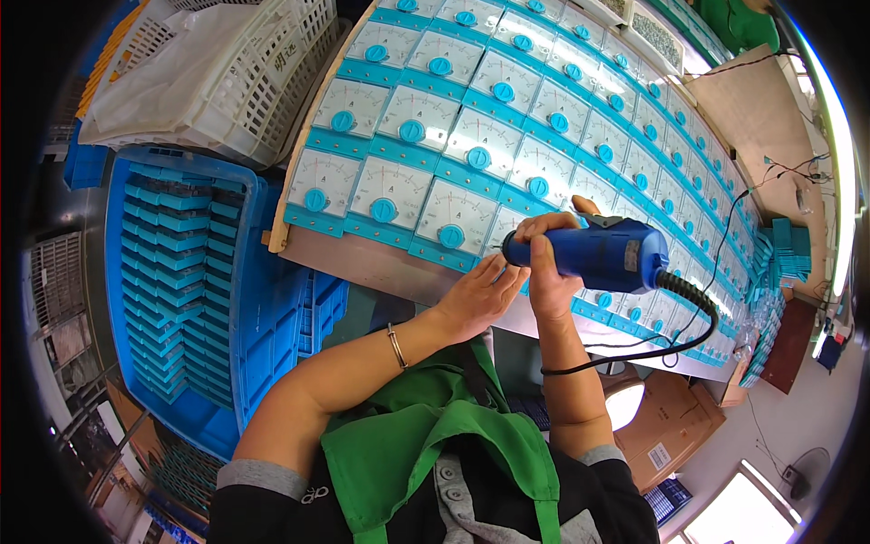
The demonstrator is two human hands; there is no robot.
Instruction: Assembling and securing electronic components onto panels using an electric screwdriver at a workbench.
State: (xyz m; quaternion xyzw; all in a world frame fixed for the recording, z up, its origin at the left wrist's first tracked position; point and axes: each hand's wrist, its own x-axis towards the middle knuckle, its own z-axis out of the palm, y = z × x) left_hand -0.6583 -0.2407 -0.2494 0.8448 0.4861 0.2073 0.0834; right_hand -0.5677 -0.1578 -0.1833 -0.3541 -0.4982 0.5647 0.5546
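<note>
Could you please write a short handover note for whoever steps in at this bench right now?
Right hand grips the blue electric screwdriver with its coiled black cable, tip at the near row.
Left hand steadies a white-faced panel meter with a blue base at that row's edge.
Meters fill the board in rows; blue parts sit in the blue plastic crate at left.
Which meters are already fastened cannot be told.

A long workbench [381, 267] runs across the room. Left of it stand a blue crate [272, 299] and a white slatted basket [263, 82]. Cardboard boxes [675, 426] sit below right, near a bright window [739, 512].
</note>
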